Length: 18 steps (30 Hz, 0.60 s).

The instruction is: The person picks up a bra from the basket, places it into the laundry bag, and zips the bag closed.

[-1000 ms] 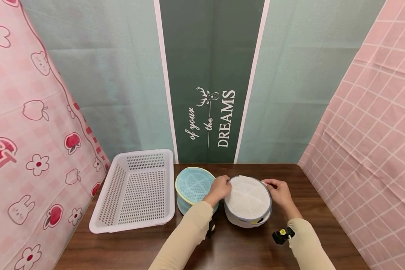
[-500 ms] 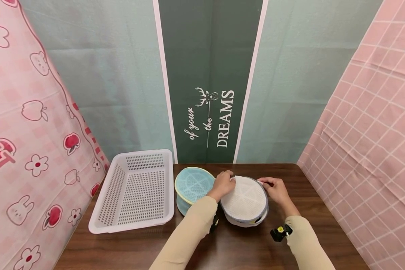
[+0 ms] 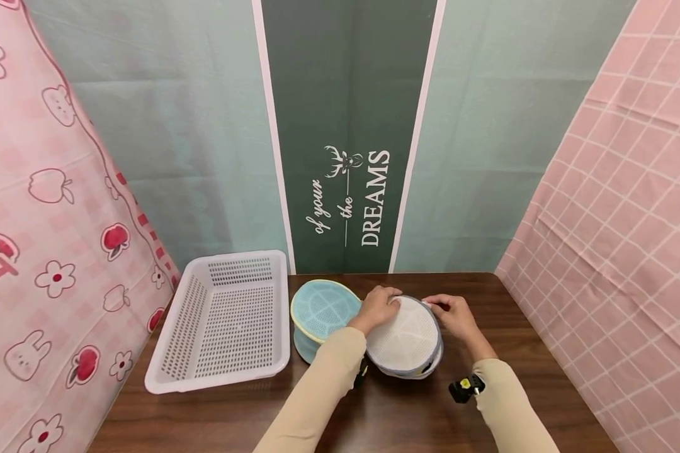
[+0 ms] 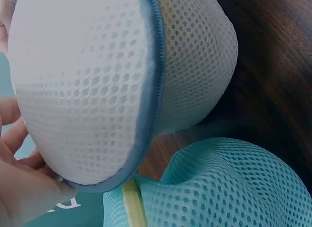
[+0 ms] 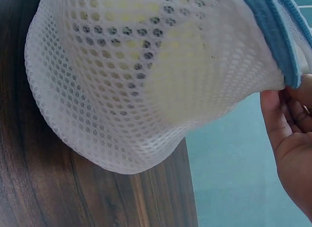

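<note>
A round white mesh laundry bag [image 3: 405,336] with a blue-grey zipped rim stands on the table, its lid tilted a little. My left hand [image 3: 379,307] grips the rim at the lid's back left. On the back right edge, my right hand [image 3: 454,314] pinches the rim between thumb and fingers; the right wrist view shows those fingertips [image 5: 273,103] just under the blue zip edge. Through the mesh a pale yellow and black thing [image 5: 178,76] shows inside, its kind unclear. Close on the left stands a light blue mesh laundry bag [image 3: 324,308] with a yellow rim.
At the left of the table is a white plastic basket [image 3: 218,382] with slotted walls. The brown wooden table [image 3: 408,421] ends at a green curtain [image 3: 340,82] behind. Pink cloths hang on both sides.
The white bag has shifted left, nearer the blue one, with its lid turned slightly. Both hands have moved with it, the right hand leftward along the back.
</note>
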Each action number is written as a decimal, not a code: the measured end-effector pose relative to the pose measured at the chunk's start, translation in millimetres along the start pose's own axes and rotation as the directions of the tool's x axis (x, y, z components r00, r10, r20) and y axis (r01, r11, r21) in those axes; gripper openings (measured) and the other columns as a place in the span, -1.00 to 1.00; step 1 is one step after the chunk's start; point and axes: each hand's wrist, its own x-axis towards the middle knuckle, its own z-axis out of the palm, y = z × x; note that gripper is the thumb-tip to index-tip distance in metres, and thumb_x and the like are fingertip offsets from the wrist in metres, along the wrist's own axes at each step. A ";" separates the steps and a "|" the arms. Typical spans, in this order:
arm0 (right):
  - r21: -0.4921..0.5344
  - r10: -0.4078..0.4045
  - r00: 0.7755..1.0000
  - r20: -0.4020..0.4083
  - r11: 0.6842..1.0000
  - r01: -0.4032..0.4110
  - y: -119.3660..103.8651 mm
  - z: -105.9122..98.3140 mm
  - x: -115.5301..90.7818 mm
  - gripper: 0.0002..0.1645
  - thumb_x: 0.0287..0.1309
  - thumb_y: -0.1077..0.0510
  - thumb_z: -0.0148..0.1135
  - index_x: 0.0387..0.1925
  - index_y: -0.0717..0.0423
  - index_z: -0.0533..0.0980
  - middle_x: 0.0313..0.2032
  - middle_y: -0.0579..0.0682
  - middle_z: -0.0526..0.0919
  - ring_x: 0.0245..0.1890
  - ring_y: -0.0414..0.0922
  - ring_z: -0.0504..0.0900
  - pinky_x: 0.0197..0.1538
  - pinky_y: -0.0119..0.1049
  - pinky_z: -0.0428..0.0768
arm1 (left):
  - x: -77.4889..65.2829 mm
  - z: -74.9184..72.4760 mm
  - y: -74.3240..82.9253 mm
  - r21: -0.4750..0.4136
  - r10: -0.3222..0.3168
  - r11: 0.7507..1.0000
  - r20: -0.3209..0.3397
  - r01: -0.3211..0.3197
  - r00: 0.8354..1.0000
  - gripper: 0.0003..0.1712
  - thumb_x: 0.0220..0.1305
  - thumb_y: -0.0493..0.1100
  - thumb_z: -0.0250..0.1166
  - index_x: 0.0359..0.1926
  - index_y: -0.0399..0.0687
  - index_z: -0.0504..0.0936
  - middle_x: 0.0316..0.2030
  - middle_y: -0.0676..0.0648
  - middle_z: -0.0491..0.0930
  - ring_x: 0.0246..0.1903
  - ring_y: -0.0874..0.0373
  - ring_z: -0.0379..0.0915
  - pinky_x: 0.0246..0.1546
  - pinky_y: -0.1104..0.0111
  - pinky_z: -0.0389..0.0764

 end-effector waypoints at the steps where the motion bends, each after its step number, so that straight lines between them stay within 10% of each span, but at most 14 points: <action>1: -0.009 -0.002 1.000 0.003 1.000 0.002 -0.7 0.3 -0.1 -0.87 0.11 0.40 0.20 -0.33 0.28 0.65 -0.34 0.10 0.67 -0.34 -0.10 0.58 -0.34 -0.38 0.50 | 0.3 0.6 -0.3 -0.010 -0.003 1.000 0.002 0.003 1.000 -0.69 0.28 -0.15 0.13 0.01 -0.06 0.61 -0.16 -0.06 0.55 -0.06 0.05 0.41 -0.06 0.32 0.40; 18: -0.053 -0.025 0.999 0.022 0.998 0.026 -2.0 4.2 -2.0 -0.90 0.09 0.35 0.26 -0.37 0.17 0.66 -0.38 0.01 0.67 -0.40 -0.11 0.55 -0.40 -0.35 0.48 | -0.5 4.8 -15.5 -0.306 -0.118 0.945 0.027 0.120 0.993 -0.96 0.16 -0.18 0.21 -0.37 -0.03 0.57 -0.46 0.10 0.45 -0.42 0.22 0.31 -0.37 0.38 0.37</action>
